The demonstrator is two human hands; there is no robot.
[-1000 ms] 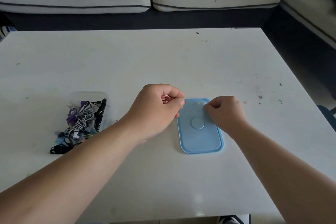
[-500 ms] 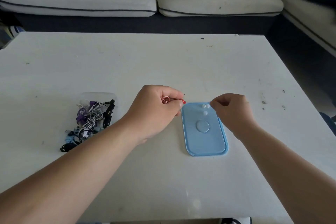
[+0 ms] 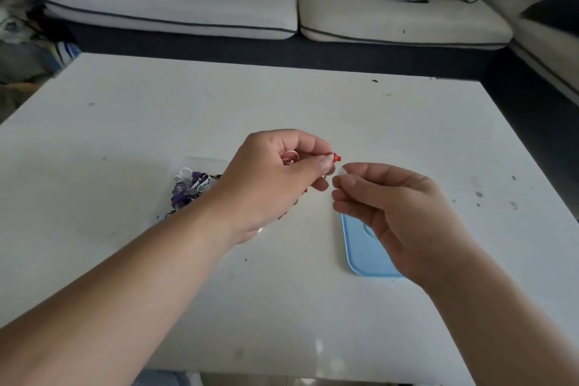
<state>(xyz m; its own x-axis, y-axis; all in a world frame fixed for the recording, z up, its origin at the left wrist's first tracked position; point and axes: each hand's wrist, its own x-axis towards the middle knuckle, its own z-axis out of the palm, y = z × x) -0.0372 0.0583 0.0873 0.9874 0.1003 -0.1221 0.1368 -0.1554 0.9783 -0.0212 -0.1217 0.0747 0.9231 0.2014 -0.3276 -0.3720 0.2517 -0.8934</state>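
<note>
Red plastic is poking out between the thumb and forefinger of the left hand (image 3: 275, 178), which is curling tightly round a red earbud (image 3: 336, 158); its small flared nozzle is pointing right, and a loop of pale pink cord (image 3: 289, 157) is bunching inside the fist. The right hand (image 3: 398, 213) is pinching a tiny whitish ear tip (image 3: 343, 172) between thumb and forefinger, with the other fingers loosely curled beneath. Both pieces are hanging in the air above the surface (image 3: 282, 103), just apart, tip facing nozzle.

The step in hand looks to be fitting the tip onto the earbud. The next move is calling for fine alignment: the soft tip's opening (too small to make out here) needs centring on the hard nozzle, then a push, probably with a slight twist so the rubbery sleeve is stretching over the flare rather than folding.

Under the right hand, a smooth blue lid (image 3: 360, 257) with rounded corners and a raised round boss is lying flat. Behind the left wrist, a clear tub (image 3: 203, 163) is holding a tangle of earphones (image 3: 188, 189) in purple, white and black, thin and glossy. The pale surface is looking matte and speckled with dark crumbs.
</note>
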